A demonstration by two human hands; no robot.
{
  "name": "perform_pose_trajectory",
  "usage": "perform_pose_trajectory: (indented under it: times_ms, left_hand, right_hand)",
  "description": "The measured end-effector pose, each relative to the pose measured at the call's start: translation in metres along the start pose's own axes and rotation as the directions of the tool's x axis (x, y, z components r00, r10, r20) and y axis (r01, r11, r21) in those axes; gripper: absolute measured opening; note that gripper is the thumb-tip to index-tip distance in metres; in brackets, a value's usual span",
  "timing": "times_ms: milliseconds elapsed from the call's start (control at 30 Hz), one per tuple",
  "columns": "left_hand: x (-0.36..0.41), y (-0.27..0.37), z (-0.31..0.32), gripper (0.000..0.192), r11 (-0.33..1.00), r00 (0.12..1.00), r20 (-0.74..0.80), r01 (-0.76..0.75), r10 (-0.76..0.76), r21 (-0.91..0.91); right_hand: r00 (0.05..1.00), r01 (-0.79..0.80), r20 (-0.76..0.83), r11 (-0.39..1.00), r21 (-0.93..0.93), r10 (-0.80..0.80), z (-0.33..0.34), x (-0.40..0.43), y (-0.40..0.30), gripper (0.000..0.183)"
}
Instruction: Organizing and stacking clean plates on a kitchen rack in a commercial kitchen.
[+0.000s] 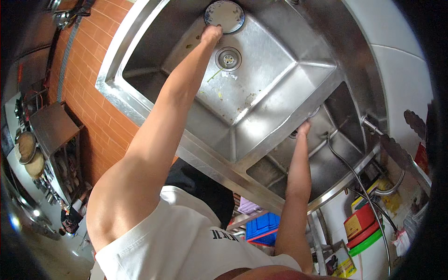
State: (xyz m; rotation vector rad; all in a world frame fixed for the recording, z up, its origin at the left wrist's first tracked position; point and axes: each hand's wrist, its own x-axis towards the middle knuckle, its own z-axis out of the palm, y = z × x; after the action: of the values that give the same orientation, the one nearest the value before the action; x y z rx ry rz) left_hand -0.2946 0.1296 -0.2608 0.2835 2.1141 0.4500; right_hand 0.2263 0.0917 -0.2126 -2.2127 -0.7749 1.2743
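Note:
My left hand (211, 34) grips the near edge of a round white plate (224, 15) with a dark blue rim and blue floral pattern. The plate is at the far end of the large steel sink basin (259, 45). Beyond the divider, my right hand (303, 128) reaches into the smaller basin (280, 154). At its fingertips shows the thin pale rim of a dish (314, 111), mostly hidden behind the divider. A drain strainer (228, 59) with a green stem (216, 74) and food scraps lies on the large basin's floor.
A metal faucet (372, 126) and a dark hose (344, 161) stand right of the smaller basin. Red and green lids (364, 227) lean below it. A blue plastic crate (262, 227) is under the sink. Another person (71, 217) is far left, near a steel cabinet (56, 127).

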Motion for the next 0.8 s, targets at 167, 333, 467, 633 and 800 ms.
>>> perform_pose_trajectory:
  times_ms: [167, 333, 467, 633, 800]
  left_hand:
    - [0.033, -0.007, 0.04, 0.05, 0.992, 0.991, -0.104, 0.071, -0.082, -0.105]
    - [0.068, -0.04, 0.016, 0.048, 0.988, 0.954, -0.3, -0.07, 0.026, -0.136]
    - [0.021, -0.017, 0.031, 0.038, 0.957, 0.975, -0.199, -0.148, 0.1, -0.248]
    - [-0.043, -0.003, -0.005, 0.03, 0.829, 0.909, -0.266, -0.405, 0.321, -0.385]
    - [-0.123, 0.0, -0.042, 0.017, 0.876, 0.927, -0.139, -0.374, 0.348, -0.303]
  right_hand:
    - [0.997, 0.019, 0.082, 0.985, -0.171, -0.005, -0.051, -0.012, 0.013, 0.043]
    - [0.985, 0.06, 0.171, 0.975, -0.215, -0.023, -0.05, -0.062, 0.014, 0.039]
    - [0.991, -0.007, 0.133, 0.998, -0.07, 0.017, -0.079, -0.094, 0.022, 0.037]
    - [0.984, 0.076, 0.162, 0.996, -0.048, -0.067, -0.085, -0.136, 0.0, 0.037]
    - [0.977, 0.141, 0.159, 0.99, 0.014, -0.141, -0.097, -0.168, -0.02, 0.035]
